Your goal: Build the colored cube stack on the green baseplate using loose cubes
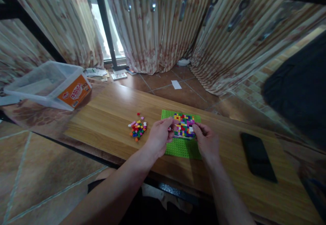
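A multicoloured block of small toy bricks (183, 125) sits over the green studded baseplate (182, 149). My left hand (159, 136) is closed at the block's left edge, thumb and index finger reaching over it. A tiny reddish bit shows among its curled fingers, too small to make out. On the opposite side, my right hand (208, 142) pinches the block's right edge, with the thumb beside a white brick. Whether the block is pressed onto the baseplate or held just above it, I cannot tell. The fingertips underneath are hidden.
Loose small bricks (138, 129) lie in a pile left of my left hand on the wooden table (107, 116). A black phone (257, 157) rests at the right. A clear plastic tub (48, 82) with an orange label stands at the far left. Striped curtains (158, 31) hang behind.
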Demonstrator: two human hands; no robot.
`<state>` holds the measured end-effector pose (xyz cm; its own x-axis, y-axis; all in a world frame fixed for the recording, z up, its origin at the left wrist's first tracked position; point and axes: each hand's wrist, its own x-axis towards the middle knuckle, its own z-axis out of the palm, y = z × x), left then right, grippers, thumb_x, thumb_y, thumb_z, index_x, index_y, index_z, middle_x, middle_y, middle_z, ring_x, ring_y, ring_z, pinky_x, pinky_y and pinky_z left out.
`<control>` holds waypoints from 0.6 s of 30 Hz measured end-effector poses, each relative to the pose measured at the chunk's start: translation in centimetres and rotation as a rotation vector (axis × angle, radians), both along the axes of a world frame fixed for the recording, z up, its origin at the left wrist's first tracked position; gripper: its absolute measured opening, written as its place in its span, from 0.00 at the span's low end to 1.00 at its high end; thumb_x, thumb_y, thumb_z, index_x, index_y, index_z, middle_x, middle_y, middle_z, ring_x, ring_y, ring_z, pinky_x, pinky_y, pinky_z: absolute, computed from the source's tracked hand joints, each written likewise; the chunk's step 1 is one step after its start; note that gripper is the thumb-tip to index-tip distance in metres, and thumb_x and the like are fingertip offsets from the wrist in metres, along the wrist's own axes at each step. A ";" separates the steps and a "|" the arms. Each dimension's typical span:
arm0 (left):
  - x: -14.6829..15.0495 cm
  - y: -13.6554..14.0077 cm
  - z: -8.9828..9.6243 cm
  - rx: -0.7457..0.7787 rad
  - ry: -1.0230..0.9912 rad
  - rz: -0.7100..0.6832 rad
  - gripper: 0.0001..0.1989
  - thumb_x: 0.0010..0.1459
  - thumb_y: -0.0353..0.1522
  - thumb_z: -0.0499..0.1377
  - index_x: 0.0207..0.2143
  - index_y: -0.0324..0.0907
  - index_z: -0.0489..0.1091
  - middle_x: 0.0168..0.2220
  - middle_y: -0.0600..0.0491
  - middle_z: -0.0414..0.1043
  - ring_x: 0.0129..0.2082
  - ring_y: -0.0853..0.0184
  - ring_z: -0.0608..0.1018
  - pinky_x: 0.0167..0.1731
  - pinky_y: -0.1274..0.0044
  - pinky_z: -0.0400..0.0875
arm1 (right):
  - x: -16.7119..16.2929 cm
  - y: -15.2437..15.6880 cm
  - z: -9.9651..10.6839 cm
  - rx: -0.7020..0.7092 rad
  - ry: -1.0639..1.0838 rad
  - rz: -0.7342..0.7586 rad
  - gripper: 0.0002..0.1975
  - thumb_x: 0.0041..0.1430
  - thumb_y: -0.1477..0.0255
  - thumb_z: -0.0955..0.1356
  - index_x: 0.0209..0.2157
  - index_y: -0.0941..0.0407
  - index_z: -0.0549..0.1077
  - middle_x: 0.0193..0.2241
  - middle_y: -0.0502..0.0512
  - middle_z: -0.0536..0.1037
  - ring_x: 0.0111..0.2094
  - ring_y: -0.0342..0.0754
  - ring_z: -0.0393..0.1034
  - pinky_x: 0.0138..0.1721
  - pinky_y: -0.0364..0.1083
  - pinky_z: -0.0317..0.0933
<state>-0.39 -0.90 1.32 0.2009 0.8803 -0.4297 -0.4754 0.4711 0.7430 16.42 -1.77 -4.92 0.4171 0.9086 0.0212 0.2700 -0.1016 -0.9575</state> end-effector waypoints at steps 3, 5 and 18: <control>-0.2 0.2 -0.2 0.001 0.013 0.008 0.08 0.56 0.31 0.55 0.28 0.35 0.70 0.21 0.57 0.61 0.13 0.81 0.56 0.13 0.83 0.40 | 0.1 -0.1 -0.2 0.004 -0.015 0.025 0.24 0.52 0.52 0.68 0.39 0.59 0.77 0.34 0.59 0.81 0.35 0.53 0.74 0.37 0.50 0.67; -0.3 0.3 -0.4 0.008 0.031 0.032 0.07 0.55 0.31 0.56 0.29 0.35 0.70 0.21 0.58 0.61 0.13 0.81 0.57 0.13 0.84 0.41 | 0.2 0.0 -0.4 0.051 0.016 0.024 0.25 0.55 0.51 0.65 0.41 0.59 0.77 0.38 0.59 0.80 0.38 0.54 0.74 0.41 0.52 0.66; 1.2 1.5 -3.1 -0.059 0.176 0.011 0.07 0.54 0.32 0.57 0.33 0.37 0.68 0.17 0.63 0.54 0.12 0.82 0.50 0.13 0.84 0.37 | -1.3 -1.3 0.3 0.021 0.108 0.055 0.30 0.58 0.47 0.59 0.46 0.56 0.75 0.43 0.57 0.79 0.45 0.55 0.71 0.50 0.53 0.61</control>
